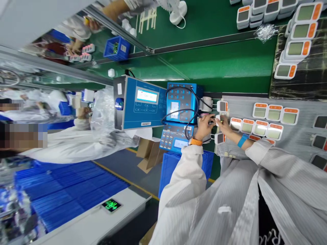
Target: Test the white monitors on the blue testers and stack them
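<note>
My left hand [203,126], with an orange watch band at the wrist, reaches in beside the blue test units; its fingers are pinched near a white fixture, and what they hold is too small to tell. My right hand [225,126], wearing a blue wristband, closes on a small white device [218,120] that is mostly covered by the fingers. One similar white-and-orange device [222,106] lies above the hands, wired to a white fixture [205,103]. Another device [219,138] is wired below them.
Left of the hands stand a blue keypad unit [189,102], a second one [176,136] and a large blue instrument [143,109] with black cables. Rows of display devices [260,128] lie to the right, more stacked [305,30] above. Co-workers sit at left; a fan [177,13] stands across.
</note>
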A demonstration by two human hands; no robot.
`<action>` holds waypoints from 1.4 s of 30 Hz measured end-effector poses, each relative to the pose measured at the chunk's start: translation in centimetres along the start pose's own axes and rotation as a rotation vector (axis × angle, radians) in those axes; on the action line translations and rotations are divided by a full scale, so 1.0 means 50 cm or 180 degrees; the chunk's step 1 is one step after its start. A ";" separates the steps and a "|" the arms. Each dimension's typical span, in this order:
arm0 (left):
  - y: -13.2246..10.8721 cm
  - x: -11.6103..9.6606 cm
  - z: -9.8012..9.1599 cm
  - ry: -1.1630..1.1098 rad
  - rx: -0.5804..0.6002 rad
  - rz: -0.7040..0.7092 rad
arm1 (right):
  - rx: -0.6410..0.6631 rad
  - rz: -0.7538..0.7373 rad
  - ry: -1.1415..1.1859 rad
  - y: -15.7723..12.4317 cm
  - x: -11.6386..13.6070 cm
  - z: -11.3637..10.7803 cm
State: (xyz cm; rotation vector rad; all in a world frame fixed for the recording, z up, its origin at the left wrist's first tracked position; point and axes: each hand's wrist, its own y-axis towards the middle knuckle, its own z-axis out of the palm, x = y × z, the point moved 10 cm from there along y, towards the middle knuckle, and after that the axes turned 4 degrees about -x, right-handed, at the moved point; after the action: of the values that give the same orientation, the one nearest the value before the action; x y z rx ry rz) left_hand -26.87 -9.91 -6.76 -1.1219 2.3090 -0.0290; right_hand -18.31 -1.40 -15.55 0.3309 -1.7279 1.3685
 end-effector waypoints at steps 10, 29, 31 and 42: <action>0.015 -0.023 0.037 0.0684 0.0405 0.0187 | 0.0787 -0.1950 -0.2331 -0.123 0.026 -0.036; -0.154 0.057 0.080 0.0768 -0.0244 -0.0292 | 0.1555 -0.1811 -0.1390 -0.133 0.050 -0.118; -0.153 0.053 0.071 0.0805 -0.0404 -0.0139 | 0.0567 -0.1692 -0.0697 -0.066 0.100 -0.281; -0.222 0.039 0.058 0.0930 -0.1411 -0.0170 | -0.1212 -0.0766 0.1208 0.139 0.263 -0.771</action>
State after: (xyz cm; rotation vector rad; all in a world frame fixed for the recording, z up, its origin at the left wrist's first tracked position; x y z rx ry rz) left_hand -18.41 -17.91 -7.25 -1.4787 2.6215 0.3352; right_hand -12.58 39.16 -9.90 0.0552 -1.5294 0.8420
